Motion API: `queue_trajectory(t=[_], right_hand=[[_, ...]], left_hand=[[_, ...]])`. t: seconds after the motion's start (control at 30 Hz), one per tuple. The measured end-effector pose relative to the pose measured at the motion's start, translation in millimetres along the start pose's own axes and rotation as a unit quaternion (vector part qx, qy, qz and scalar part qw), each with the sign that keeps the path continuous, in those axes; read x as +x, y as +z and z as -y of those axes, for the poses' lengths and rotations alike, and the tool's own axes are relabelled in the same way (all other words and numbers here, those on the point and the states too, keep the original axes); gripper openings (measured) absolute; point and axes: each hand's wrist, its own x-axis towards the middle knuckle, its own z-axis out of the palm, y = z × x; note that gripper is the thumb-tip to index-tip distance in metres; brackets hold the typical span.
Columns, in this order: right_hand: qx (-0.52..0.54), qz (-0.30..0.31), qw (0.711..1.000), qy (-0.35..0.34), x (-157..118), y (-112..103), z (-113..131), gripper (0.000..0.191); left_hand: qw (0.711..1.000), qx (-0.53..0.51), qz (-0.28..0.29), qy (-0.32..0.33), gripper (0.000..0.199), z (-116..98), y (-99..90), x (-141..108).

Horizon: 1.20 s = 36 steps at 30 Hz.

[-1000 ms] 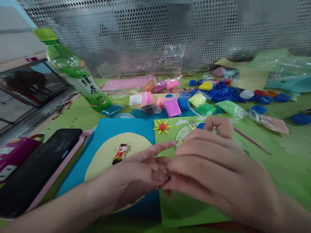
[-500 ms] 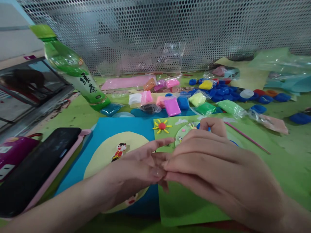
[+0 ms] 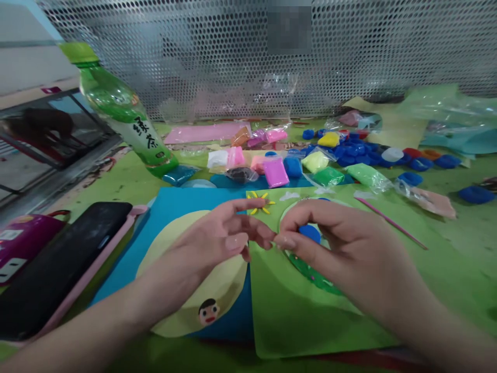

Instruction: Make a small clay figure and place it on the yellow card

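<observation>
My left hand (image 3: 209, 248) hovers over the seam between a blue sheet (image 3: 163, 202) and a green sheet (image 3: 287, 321), its fingers apart and nothing visible in them. Close by on the right, my right hand (image 3: 341, 243) has thumb and index fingertip pinched together; whatever they hold, if anything, is too small to make out. A small clay face (image 3: 208, 312) with black hair lies on the cream paper circle (image 3: 174, 300). Under my right hand shows a round green clay picture (image 3: 310, 272) with a blue disc (image 3: 309, 233). A yellow clay sun (image 3: 265, 209) is partly covered by my left fingers.
A green tea bottle (image 3: 124, 114) leans at the back left. A black case (image 3: 70, 264) and purple pouch (image 3: 31, 243) lie left. Bagged clay (image 3: 275, 171), blue lids (image 3: 355, 150) and a pink stick (image 3: 392, 223) lie behind and right.
My hands have moved up and drawn apart from touching each other. The clay face shows fully now, while my left hand covers the clay figure seen earlier. The blue disc has come into view.
</observation>
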Motion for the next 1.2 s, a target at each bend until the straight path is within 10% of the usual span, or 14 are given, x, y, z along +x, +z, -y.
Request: queue_trajectory(t=[0.23,0.43,0.5,0.6,0.7,0.9,1.2], right_hand=[[0.208,0.012,0.964,0.166,6,-1,3,0.011],[0.16,-0.016,0.971,0.175,7,-2,1,0.01],[0.154,-0.02,0.972,0.175,6,-2,1,0.014],[0.184,0.006,0.964,0.192,3,1,0,0.016],[0.218,0.036,0.948,0.228,-1,7,-2,0.01],[0.217,0.107,0.936,0.254,-5,14,-12,0.01],[0.315,0.133,0.892,0.297,-6,19,-22,0.014]], left_hand=[[0.976,0.17,-0.088,0.104,0.042,-4,7.7,-4],[0.954,0.239,-0.135,0.119,0.043,-23,4.3,-12],[0.905,0.358,-0.166,0.157,0.043,-27,0.6,-28],[0.751,0.591,-0.233,0.18,0.047,-12,-3.5,-63],[0.706,0.643,-0.278,0.104,0.07,24,-4.1,-93],[0.764,0.563,-0.316,-0.01,0.065,69,8.3,-103],[0.792,0.495,-0.357,0.032,0.038,70,12.5,-95]])
